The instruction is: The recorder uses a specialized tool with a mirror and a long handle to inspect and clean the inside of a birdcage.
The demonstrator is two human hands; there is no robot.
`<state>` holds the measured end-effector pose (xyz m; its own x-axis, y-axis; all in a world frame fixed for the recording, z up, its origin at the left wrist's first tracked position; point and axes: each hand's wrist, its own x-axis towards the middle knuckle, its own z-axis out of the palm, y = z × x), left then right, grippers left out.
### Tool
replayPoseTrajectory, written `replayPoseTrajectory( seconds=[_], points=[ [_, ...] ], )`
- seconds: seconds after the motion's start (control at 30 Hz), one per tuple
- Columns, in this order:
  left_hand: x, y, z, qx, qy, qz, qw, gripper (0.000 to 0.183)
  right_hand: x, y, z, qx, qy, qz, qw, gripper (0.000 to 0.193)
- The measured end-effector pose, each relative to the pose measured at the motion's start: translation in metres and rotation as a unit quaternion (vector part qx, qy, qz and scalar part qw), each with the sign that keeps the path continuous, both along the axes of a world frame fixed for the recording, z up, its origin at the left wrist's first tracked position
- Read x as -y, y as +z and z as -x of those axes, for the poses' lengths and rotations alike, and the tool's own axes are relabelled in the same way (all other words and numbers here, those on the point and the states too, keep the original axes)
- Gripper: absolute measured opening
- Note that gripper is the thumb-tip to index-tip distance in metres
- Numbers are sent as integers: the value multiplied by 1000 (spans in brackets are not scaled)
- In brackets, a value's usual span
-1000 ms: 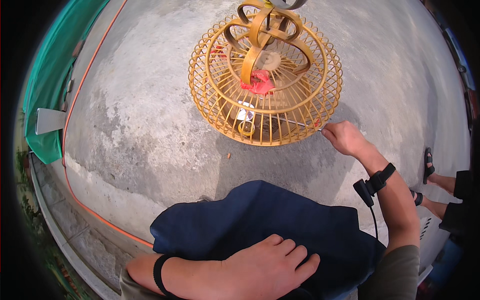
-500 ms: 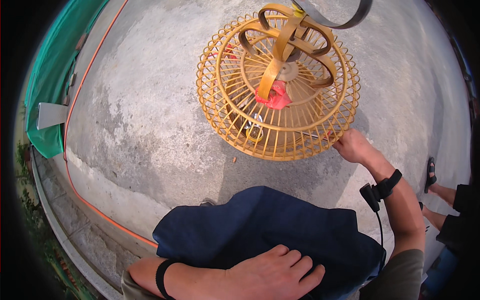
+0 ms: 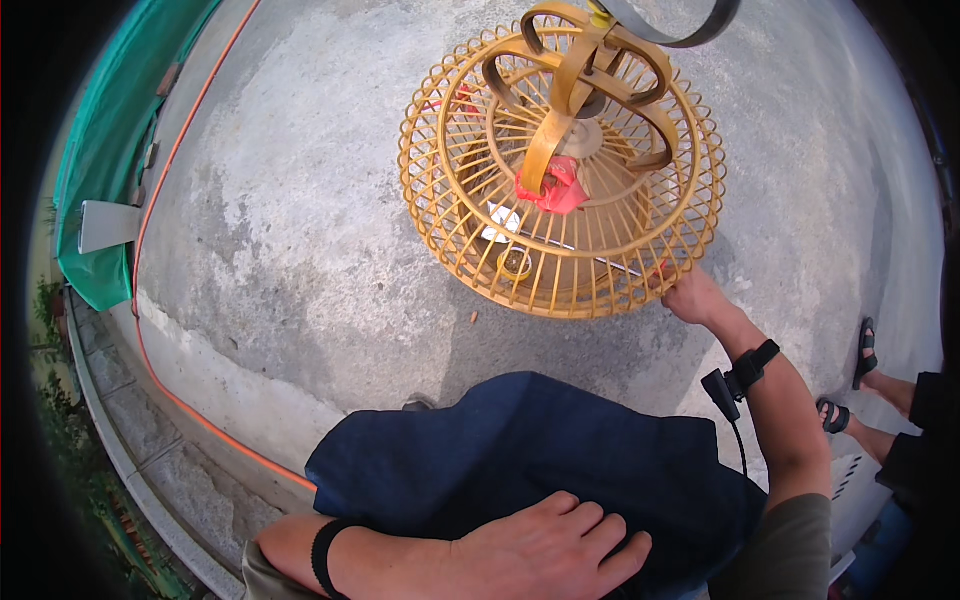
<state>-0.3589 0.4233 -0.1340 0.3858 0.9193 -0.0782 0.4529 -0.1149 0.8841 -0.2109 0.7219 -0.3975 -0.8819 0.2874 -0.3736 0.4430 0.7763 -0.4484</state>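
A round golden bamboo birdcage (image 3: 440, 150) hangs in front of me, with a curved dark hook (image 3: 690, 40) at its top. At the cage's near right side, my right hand (image 3: 692, 296) is closed around the end of a thin metal rod (image 3: 620, 267). The rod passes between the bars and slants left inside, toward a flat whitish piece (image 3: 501, 222); whether they are joined is unclear. Close to that piece sits a small yellow-rimmed cup (image 3: 515, 264). My left hand (image 3: 550, 550) rests palm down on dark blue cloth (image 3: 520, 440) over my lap, fingers loosely spread, holding nothing.
Crumpled red plastic (image 3: 556, 186) is caught at the cage's top strap. An orange hose (image 3: 165, 180) runs along the left of the concrete floor (image 3: 290, 200), beside green sheeting (image 3: 105, 180). At the right, another person's sandalled feet (image 3: 866, 350) stand near.
My right hand has shifted slightly left, and more of the rod shows inside the cage. The whitish piece lies flatter and farther left. The cage has swayed a little; my left hand stays put.
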Motion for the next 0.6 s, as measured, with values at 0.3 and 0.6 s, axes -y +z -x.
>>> replayPoseTrajectory(
  seconds=[0.3, 0.6],
  points=[
    [-1, -7, -12, -15, -30, -13, 999, 48, 4, -30, -14, -25, -70, 54, 996, 29],
    [4, 2, -19, -24, -28, -1, 999, 49, 3, -2, -48, 31, -172, 207, 963, 30]
  ],
)
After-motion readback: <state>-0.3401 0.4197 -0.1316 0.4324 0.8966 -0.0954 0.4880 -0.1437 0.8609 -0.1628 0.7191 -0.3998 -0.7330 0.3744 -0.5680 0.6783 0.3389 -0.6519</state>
